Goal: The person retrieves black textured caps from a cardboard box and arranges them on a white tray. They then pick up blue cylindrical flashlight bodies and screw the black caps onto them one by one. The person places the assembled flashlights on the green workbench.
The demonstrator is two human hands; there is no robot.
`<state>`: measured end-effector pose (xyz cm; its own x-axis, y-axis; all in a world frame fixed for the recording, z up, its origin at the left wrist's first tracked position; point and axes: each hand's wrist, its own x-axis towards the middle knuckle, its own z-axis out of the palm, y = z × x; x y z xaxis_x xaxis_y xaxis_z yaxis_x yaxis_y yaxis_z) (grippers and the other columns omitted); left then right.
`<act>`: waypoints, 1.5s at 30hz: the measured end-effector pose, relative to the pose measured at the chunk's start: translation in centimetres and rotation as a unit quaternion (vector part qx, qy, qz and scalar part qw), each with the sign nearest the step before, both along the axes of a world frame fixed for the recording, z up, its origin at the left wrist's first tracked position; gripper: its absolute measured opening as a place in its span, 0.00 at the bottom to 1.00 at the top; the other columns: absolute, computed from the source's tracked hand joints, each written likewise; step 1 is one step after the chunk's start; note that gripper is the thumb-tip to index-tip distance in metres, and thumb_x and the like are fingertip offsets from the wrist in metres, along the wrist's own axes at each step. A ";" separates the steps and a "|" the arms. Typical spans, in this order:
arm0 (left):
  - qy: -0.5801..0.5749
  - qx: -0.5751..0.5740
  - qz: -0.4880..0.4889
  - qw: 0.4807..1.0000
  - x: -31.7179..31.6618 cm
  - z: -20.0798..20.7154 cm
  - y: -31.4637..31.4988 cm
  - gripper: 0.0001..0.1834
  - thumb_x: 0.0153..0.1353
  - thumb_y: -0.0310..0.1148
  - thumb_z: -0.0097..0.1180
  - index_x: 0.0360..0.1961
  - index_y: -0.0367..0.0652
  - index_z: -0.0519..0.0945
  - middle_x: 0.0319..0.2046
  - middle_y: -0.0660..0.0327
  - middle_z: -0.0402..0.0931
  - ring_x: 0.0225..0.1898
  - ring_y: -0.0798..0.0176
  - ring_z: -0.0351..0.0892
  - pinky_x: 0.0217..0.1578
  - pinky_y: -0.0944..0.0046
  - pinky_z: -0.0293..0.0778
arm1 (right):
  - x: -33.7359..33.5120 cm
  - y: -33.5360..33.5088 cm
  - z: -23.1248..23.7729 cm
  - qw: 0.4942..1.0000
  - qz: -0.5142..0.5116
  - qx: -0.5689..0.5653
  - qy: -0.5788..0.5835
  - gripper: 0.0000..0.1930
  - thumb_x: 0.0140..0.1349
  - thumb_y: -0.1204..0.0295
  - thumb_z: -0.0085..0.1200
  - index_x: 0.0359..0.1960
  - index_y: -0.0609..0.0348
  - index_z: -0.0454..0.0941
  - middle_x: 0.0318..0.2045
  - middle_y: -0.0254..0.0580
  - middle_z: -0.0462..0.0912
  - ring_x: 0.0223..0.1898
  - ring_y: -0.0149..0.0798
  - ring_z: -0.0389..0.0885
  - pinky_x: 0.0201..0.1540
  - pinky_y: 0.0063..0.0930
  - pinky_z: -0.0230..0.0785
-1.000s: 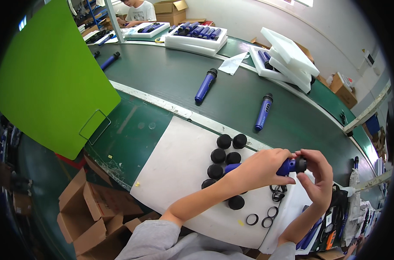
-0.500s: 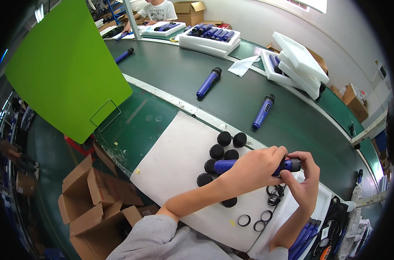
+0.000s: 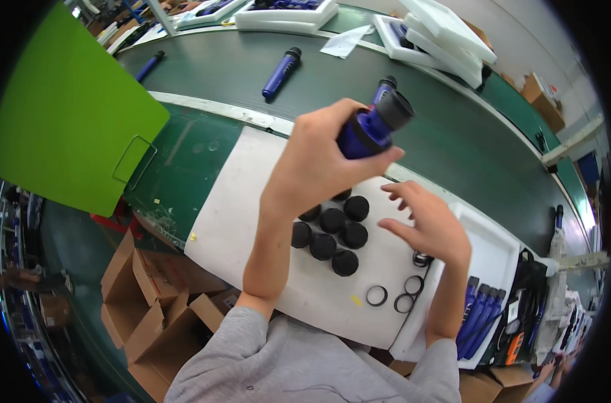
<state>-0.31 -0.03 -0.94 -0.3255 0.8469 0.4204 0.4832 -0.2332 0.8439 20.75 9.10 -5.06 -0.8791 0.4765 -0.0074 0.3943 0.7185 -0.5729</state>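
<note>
In the head view, the left hand (image 3: pixel 312 158) grasps a blue tube (image 3: pixel 360 134) with a black end piece (image 3: pixel 396 111), fingers wrapped over its far side and thumb stretched along the near side. The tube is held up with the black end tilted away to the upper right, above the far edge of a pale sheet (image 3: pixel 235 195) and in front of a dark green belt (image 3: pixel 460 127). How its lower end sits in the palm is hidden.

The right hand (image 3: pixel 429 225) is apart from the tube and holds nothing visible: its fingers are spread and loosely curved, thumb well away from them, over the sheet. Just left of it lie round black pieces (image 3: pixel 333 220); below it are thin black rings (image 3: pixel 376 295), near a white tray (image 3: pixel 490 235) holding more blue tubes (image 3: pixel 478 316).
</note>
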 end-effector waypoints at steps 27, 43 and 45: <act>0.125 -0.109 -0.131 0.977 2.7 -2.7 2.5 0.28 0.51 0.44 0.75 0.39 0.30 0.76 0.36 0.46 0.80 0.40 0.45 0.82 0.47 0.54 0.76 | 2.0 4.9 -0.7 0.865 -0.145 -0.158 0.453 0.27 0.77 0.56 0.42 0.63 0.69 0.68 0.56 0.49 0.76 0.52 0.36 0.79 0.49 0.31 0.74; 0.111 -0.075 -0.114 0.984 4.2 -3.2 2.9 0.25 0.51 0.38 0.74 0.40 0.32 0.74 0.36 0.46 0.80 0.40 0.43 0.82 0.44 0.53 0.78 | 2.8 3.0 1.5 0.925 -0.043 -0.175 0.335 0.29 0.69 0.57 0.56 0.63 0.67 0.69 0.53 0.44 0.76 0.54 0.33 0.74 0.59 0.29 0.66; 0.124 -0.063 -0.101 0.985 4.4 -3.4 2.9 0.26 0.50 0.38 0.75 0.41 0.32 0.74 0.36 0.47 0.80 0.40 0.43 0.82 0.43 0.52 0.78 | 2.6 2.8 1.6 0.934 -0.042 -0.151 0.322 0.29 0.67 0.61 0.60 0.63 0.67 0.69 0.52 0.43 0.76 0.54 0.33 0.75 0.58 0.28 0.66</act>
